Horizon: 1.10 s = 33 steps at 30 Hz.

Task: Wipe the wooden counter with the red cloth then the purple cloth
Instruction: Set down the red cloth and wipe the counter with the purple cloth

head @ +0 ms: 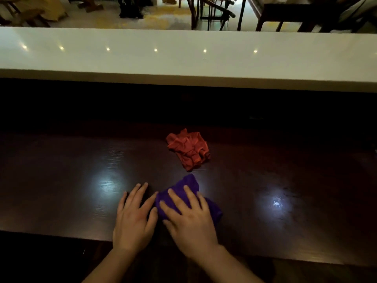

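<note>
The dark wooden counter [61, 180] fills the lower half of the view. A crumpled red cloth [188, 151] lies on it near the middle, with no hand on it. Closer to me lies a purple cloth [186, 185], and my right hand [189, 219] presses flat on top of it with fingers spread. My left hand [133, 218] rests flat on the bare wood just left of the purple cloth, its thumb touching the cloth's edge. Part of the purple cloth is hidden under my right hand.
A raised white countertop ledge [183, 56] runs across the back of the wooden counter. Beyond it are dark wooden chairs [212, 13] and tables on a pale floor. The counter's near edge [61, 234] runs just below my wrists.
</note>
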Each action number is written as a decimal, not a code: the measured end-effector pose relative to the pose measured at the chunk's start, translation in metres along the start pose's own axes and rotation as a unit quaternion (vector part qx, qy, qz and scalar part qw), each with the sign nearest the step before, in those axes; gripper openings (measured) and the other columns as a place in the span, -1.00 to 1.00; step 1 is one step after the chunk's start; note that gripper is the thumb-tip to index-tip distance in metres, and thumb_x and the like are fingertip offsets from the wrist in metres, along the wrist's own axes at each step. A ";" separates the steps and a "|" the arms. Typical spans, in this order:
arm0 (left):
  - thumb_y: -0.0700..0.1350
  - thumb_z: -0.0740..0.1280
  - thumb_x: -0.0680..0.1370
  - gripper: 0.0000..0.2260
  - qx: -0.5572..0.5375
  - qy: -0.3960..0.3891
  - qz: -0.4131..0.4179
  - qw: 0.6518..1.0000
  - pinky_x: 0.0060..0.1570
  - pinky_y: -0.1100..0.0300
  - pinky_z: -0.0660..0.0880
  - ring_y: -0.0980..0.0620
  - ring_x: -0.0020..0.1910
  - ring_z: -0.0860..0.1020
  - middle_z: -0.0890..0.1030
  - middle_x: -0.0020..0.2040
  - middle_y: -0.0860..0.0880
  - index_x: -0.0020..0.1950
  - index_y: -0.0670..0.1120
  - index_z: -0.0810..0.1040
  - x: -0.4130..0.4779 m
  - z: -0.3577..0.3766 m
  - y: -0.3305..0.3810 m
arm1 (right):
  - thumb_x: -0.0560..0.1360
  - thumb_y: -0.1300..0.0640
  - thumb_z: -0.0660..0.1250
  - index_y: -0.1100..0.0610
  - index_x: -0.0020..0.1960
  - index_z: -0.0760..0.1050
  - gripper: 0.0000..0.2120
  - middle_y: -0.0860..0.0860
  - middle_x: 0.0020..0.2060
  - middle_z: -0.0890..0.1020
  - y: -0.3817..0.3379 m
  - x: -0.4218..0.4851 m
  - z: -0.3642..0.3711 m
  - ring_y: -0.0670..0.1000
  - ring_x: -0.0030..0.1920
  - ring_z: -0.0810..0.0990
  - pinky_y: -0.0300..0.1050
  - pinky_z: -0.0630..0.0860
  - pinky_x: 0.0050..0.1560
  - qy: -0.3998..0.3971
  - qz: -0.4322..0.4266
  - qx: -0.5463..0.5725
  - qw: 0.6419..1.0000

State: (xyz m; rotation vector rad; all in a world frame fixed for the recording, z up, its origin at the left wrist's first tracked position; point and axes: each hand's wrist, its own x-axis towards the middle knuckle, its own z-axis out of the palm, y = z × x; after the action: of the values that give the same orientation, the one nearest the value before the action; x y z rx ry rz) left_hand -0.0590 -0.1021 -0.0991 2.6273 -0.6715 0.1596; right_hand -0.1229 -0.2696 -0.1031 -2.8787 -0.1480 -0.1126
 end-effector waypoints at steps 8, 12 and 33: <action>0.23 0.00 0.50 -0.38 0.103 -0.100 -0.028 0.989 0.47 -0.26 -0.02 -0.16 0.53 0.15 0.29 0.50 -0.19 0.46 -0.05 0.37 0.003 -0.001 0.017 | 0.57 -0.22 0.13 -0.24 0.44 0.31 -0.55 -0.09 0.51 0.29 0.138 -0.024 -0.047 0.15 0.53 0.14 0.18 0.15 0.47 0.007 0.212 -0.056 0.976; 0.28 -0.08 0.50 -0.36 0.096 -0.128 -0.013 0.987 0.46 -0.32 -0.08 -0.14 0.55 0.05 0.20 0.56 -0.14 0.53 0.09 0.24 0.023 0.017 0.063 | 0.56 -0.24 0.09 -0.24 0.42 0.34 -0.56 -0.09 0.49 0.34 0.099 -0.052 -0.033 0.20 0.50 0.21 0.23 0.22 0.43 0.010 0.160 -0.055 0.985; 0.27 0.06 0.55 -0.47 0.072 -0.106 0.061 0.990 0.48 -0.29 -0.10 -0.12 0.57 -0.02 0.20 0.57 -0.12 0.52 0.20 0.21 0.051 0.067 0.115 | 0.56 -0.21 0.13 -0.18 0.37 0.45 -0.58 -0.04 0.44 0.42 0.193 -0.119 -0.067 0.18 0.50 0.23 0.19 0.29 0.41 0.052 0.286 -0.053 0.955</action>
State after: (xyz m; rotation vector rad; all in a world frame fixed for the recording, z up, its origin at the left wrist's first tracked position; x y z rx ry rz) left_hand -0.0698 -0.2444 -0.1065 2.7674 -0.9252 -0.0390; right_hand -0.2243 -0.4831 -0.0976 -2.8794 0.7269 -0.1623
